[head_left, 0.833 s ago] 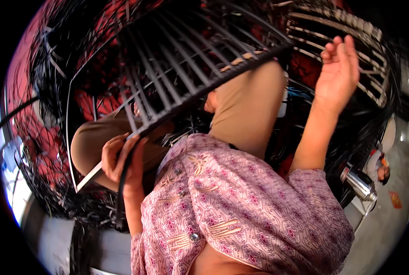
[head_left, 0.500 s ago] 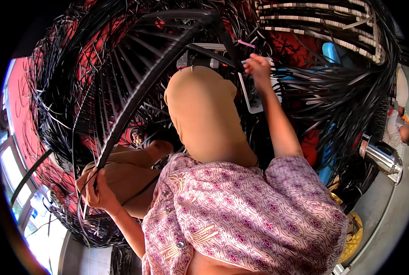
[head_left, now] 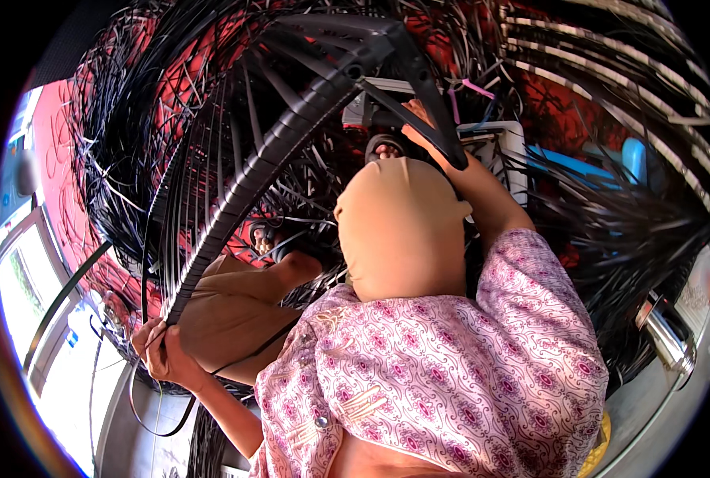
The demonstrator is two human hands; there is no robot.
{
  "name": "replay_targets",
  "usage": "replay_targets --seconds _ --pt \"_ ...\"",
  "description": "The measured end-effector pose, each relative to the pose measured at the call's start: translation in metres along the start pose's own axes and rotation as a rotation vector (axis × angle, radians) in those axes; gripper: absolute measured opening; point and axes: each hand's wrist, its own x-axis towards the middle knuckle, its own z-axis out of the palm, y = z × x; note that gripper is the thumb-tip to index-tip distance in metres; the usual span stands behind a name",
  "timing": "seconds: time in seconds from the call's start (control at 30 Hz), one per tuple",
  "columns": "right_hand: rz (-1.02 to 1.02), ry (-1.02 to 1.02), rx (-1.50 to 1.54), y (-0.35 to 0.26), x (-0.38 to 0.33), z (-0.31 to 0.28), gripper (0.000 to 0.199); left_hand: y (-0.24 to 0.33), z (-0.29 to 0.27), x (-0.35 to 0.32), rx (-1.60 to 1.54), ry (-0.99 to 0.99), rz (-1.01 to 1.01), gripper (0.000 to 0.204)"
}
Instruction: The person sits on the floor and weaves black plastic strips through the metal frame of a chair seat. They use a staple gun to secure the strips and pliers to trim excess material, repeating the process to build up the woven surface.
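Note:
A black frame (head_left: 247, 179) leans up from lower left to a corner at the top centre. Black strip is wound round its rail, and many taut strips fan out to its left. At the rail's lower end, the fingers of my left hand (head_left: 160, 350) are closed on a flat black strip (head_left: 162, 434), which loops down below them. My right hand (head_left: 420, 123) reaches beyond the frame's corner, next to a grey boxy object (head_left: 358, 110). A leg of the frame crosses in front of it, so I cannot make out its fingers or anything in them.
Heaps of loose black strips (head_left: 104, 159) lie on the red floor covering at left. More strips (head_left: 610, 239) spread at right. A white-rimmed tray (head_left: 516, 159), pink strip (head_left: 479, 89), blue object (head_left: 633, 159), pale banded lattice (head_left: 602, 48) and shiny metal cylinder (head_left: 664, 333) are around me.
My right hand has gone from beside the frame's corner, in open sight, to behind its leg. My left hand stays at the rail's lower end. The whole view has shifted.

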Motion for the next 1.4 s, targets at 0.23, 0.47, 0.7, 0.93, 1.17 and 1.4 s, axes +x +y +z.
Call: replay_targets --seconds 0.23,0.47,0.7,0.93,1.17,1.4 --pt "-0.042 -0.069 -0.494 -0.016 0.003 0.053 0.046 0.011 0.004 0.0 -0.013 0.029 0.07 0.013" --pt "-0.007 -0.288 0.082 -0.01 0.045 -0.012 0.048 0.023 0.004 -0.006 -0.062 0.003 0.07 0.021" --pt "0.095 -0.261 0.001 0.036 0.026 -0.142 0.043 0.021 -0.001 -0.034 0.031 -0.017 0.119 0.025" --pt "0.393 0.004 -0.012 0.022 0.008 -0.356 0.043 0.017 -0.004 -0.054 -0.172 0.159 0.332 0.021" --pt "0.12 0.345 0.817 -0.079 -0.056 -0.544 0.032 0.024 0.007 -0.098 -0.142 0.169 0.3 0.014" --pt "-0.262 -0.187 1.003 -0.277 -0.104 -0.595 0.038 0.015 0.019 -0.11 -0.196 0.177 0.296 0.016"
